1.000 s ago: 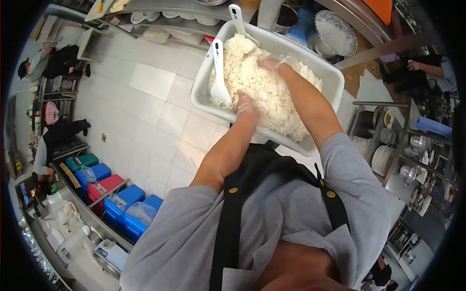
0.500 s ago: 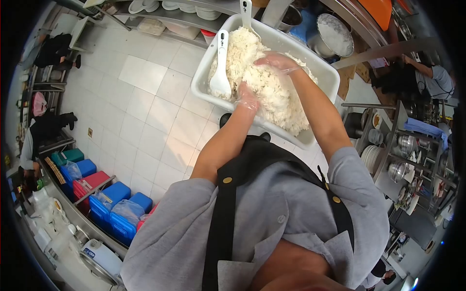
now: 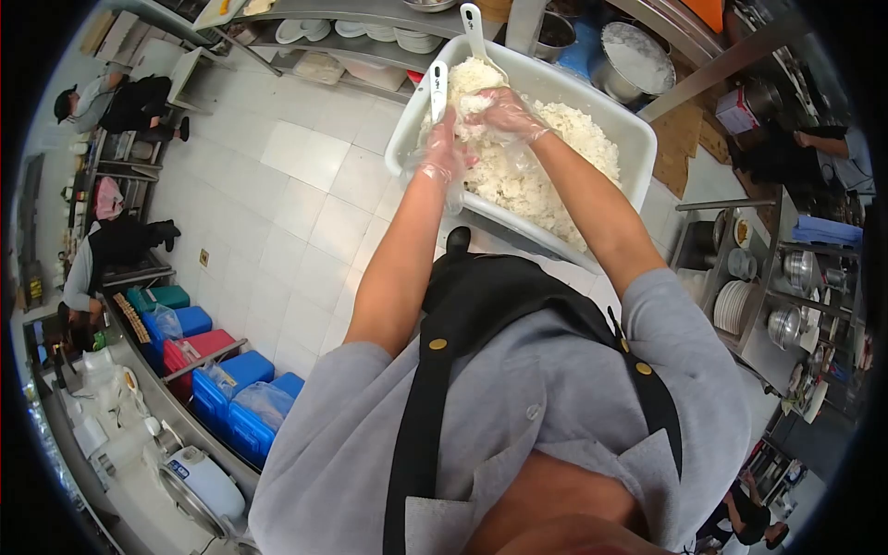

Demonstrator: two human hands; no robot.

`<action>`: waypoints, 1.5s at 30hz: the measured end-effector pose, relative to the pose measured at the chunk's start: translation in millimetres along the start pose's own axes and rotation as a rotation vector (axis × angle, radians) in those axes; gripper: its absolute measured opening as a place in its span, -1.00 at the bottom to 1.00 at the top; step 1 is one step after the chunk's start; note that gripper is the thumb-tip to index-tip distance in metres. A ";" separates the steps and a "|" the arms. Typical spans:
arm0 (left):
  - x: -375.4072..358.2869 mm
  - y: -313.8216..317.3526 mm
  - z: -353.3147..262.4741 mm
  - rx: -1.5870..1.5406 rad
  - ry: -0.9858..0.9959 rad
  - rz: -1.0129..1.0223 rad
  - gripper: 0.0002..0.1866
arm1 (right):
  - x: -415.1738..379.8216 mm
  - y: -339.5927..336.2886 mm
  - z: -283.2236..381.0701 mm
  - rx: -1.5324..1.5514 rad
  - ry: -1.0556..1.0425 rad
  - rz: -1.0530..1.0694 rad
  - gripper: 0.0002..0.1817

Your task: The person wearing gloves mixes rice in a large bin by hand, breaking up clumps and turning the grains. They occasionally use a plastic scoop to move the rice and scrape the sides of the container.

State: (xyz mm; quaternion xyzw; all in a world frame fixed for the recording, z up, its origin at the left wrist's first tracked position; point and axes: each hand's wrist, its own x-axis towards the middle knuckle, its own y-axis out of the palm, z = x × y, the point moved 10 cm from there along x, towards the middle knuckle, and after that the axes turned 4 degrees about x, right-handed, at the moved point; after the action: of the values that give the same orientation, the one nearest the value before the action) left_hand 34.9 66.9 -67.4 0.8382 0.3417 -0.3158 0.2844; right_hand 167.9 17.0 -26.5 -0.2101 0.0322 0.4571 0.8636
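A large white tub (image 3: 638,162) holds a mass of cooked white rice (image 3: 546,176). Both my hands wear clear plastic gloves and are over the rice at the tub's left part. My right hand (image 3: 507,116) curls its fingers around a clump of rice. My left hand (image 3: 442,155) is at the tub's near left side, fingers stretched away from me and thumb apart. Right beside its fingertips stands the handle of a white rice paddle (image 3: 438,88); my hand hides its blade. A second rice paddle (image 3: 474,35) leans on the far rim, its blade in the rice.
A metal pot (image 3: 634,65) stands beyond the tub, near shelves with stacked plates (image 3: 416,42). At right is a rack with plates (image 3: 733,305) and bowls. Blue bins (image 3: 245,370) line the left counter. Co-workers (image 3: 139,102) are at the left and right edges.
My left hand has lifted out of the rice toward the paddle's handle. My right hand has moved left and gathered a rice clump. The view has shifted slightly.
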 end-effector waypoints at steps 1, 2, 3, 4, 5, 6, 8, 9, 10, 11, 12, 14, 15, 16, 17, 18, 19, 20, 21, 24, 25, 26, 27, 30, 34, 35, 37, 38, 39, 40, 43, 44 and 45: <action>2.0 5.8 -7.0 -0.044 0.012 0.080 -0.48 | -0.5 0.8 6.8 -0.076 -0.002 -0.028 -0.33; 2.9 10.5 -13.8 -0.085 0.022 0.160 -0.48 | -1.2 1.9 13.1 -0.149 -0.001 -0.058 -0.34; 4.2 15.2 -19.7 -0.125 0.029 0.243 -0.49 | -7.7 0.1 25.1 -0.223 0.003 -0.090 -0.35; 10.3 20.4 -23.3 -0.224 0.045 0.372 -0.53 | -14.0 -2.4 36.9 -0.266 -0.003 -0.060 -0.37; 18.9 22.1 -22.9 -0.190 0.070 0.433 -0.54 | -23.2 -7.8 44.7 -0.307 -0.002 -0.030 -0.38; 24.1 27.1 -23.9 -0.154 0.092 0.499 -0.56 | -29.6 -13.4 44.9 -0.349 0.001 -0.005 -0.40; 25.5 39.0 -18.3 -0.038 0.155 0.532 -0.58 | -42.3 -27.6 34.5 -0.329 -0.190 0.061 -0.42; 24.5 48.6 -17.1 0.040 0.207 0.502 -0.58 | -53.4 -37.8 27.5 -0.324 -0.285 0.092 -0.43; 20.2 59.4 -20.6 0.115 0.262 0.474 -0.58 | -62.6 -52.9 4.8 -0.369 -0.176 0.082 -0.42; 13.3 69.9 -17.7 0.137 0.254 0.492 -0.60 | -76.6 -66.2 -19.3 -0.410 -0.063 0.072 -0.42; -0.7 81.3 -16.8 0.163 0.246 0.514 -0.61 | -92.9 -79.5 -42.5 -0.448 0.050 0.058 -0.42; -10.0 101.6 -8.4 0.231 0.246 0.552 -0.58 | -127.0 -109.9 -79.6 -0.481 0.094 -0.099 -0.41; -2.2 109.4 -3.2 0.331 0.313 0.532 -0.58 | -141.4 -120.0 -91.3 -0.496 0.116 -0.176 -0.41; 14.7 115.7 7.6 0.430 0.381 0.511 -0.56 | -153.3 -126.3 -97.4 -0.460 0.160 -0.231 -0.40; 38.6 121.1 22.6 0.530 0.450 0.491 -0.54 | -165.9 -131.6 -100.5 -0.422 0.205 -0.287 -0.39; 81.0 134.8 36.2 0.781 0.739 0.475 -0.45 | -176.0 -138.6 -104.1 -0.384 0.249 -0.346 -0.37; 56.3 151.1 34.3 0.905 0.711 0.461 -0.45 | -178.9 -143.5 -113.4 -0.333 0.303 -0.420 -0.34; 30.6 169.2 29.3 1.025 0.691 0.448 -0.44 | -173.3 -148.4 -120.8 -0.285 0.353 -0.500 -0.30; 10.5 182.1 27.0 1.146 0.669 0.431 -0.43 | -172.2 -151.8 -127.1 -0.234 0.403 -0.576 -0.26; 2.1 197.9 34.8 1.596 0.974 0.434 -0.10 | -164.1 -143.7 -120.9 0.210 0.332 -0.593 -0.10; -13.8 193.3 34.3 1.720 1.124 0.381 0.02 | -169.3 -146.4 -110.7 0.027 0.234 -0.576 -0.09; -23.1 179.0 47.6 1.834 1.045 0.457 0.08 | -182.6 -140.0 -102.4 -0.159 0.139 -0.552 -0.07; -35.7 159.3 59.0 1.950 0.962 0.532 0.15 | -193.5 -125.6 -92.6 -0.342 0.046 -0.524 -0.05; -14.3 171.0 74.7 2.069 0.860 0.641 0.19 | -219.6 -84.2 -122.4 -0.569 0.438 -0.515 0.18; 74.8 232.5 84.7 1.787 1.000 0.872 0.02 | -176.3 -113.1 -98.6 -0.371 0.411 -0.497 0.15; 79.3 242.4 76.5 1.659 0.989 0.973 0.00 | -158.9 -127.1 -98.1 -0.391 0.245 -0.533 0.05; 52.0 245.3 39.4 1.553 0.758 1.044 -0.08 | -136.5 -146.2 -109.1 -0.434 -0.088 -0.593 -0.14; 38.6 248.0 24.0 1.497 0.644 1.074 -0.12 | -135.3 -156.2 -109.4 -0.312 -0.009 -0.573 -0.24; 29.4 251.4 18.6 1.400 0.634 1.156 -0.13 | -137.5 -163.8 -99.7 -0.182 0.072 -0.550 -0.34; 22.2 253.8 15.0 1.301 0.619 1.233 -0.14 | -138.3 -164.6 -97.5 -0.051 0.154 -0.522 -0.44; 11.5 258.9 19.4 1.295 0.504 1.239 -0.17 | -129.9 -166.0 -82.0 0.465 0.089 -0.535 -0.51; 11.1 260.0 20.4 1.339 0.461 1.201 -0.17 | -134.1 -162.3 -56.4 0.438 0.043 -0.458 -0.51; 17.7 260.1 16.3 1.483 0.679 1.125 -0.20 | -135.0 -163.5 -54.5 0.172 0.160 -0.441 -0.46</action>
State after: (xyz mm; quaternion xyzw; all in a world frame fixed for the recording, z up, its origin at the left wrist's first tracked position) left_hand 235.2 -94.7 -22.8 0.8902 -0.3269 -0.0117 -0.3170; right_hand 228.4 -189.9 11.9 -0.1735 0.0925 0.2353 0.9518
